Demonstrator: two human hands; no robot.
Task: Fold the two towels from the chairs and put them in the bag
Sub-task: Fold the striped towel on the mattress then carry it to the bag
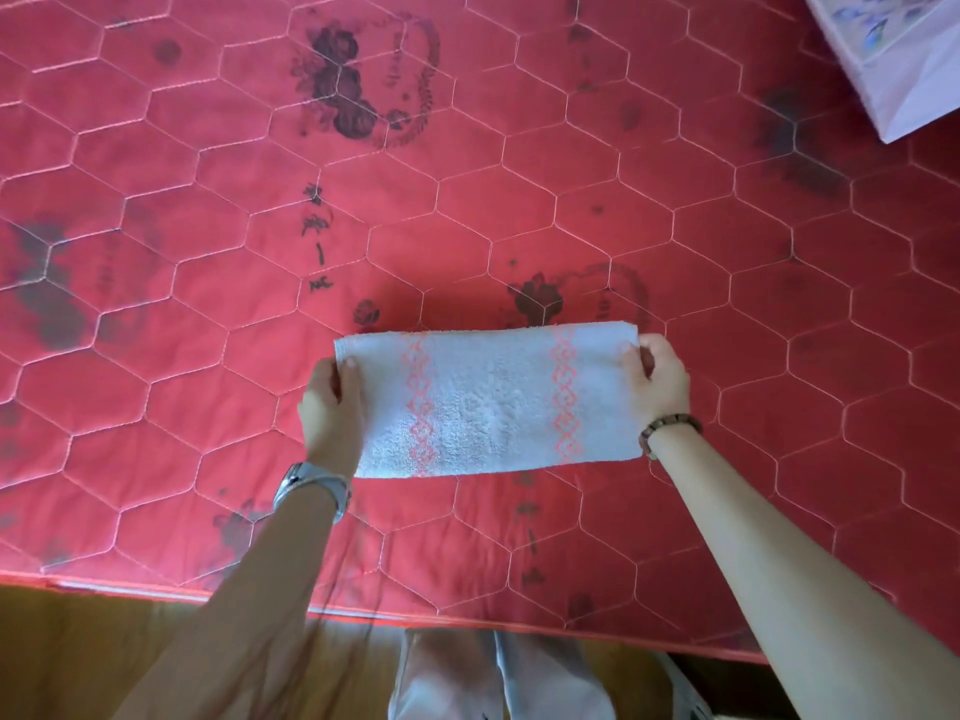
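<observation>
Folding is the step in hand. The towel (493, 402), white with two pink bands, is a narrow strip near the front edge of the mattress (208, 252); whether it lies on the mattress or hangs just above it, I cannot tell. The left hand (332, 402) pinches one short end and the right hand (662, 379) pinches the other. Next, I think, the two ends must meet evenly. The bag (904, 59) stands at the far right corner of the mattress.

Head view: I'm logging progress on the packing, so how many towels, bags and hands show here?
towel: 1
bag: 1
hands: 2, the left hand and the right hand, each gripping one end of the towel
Total: 4
</observation>
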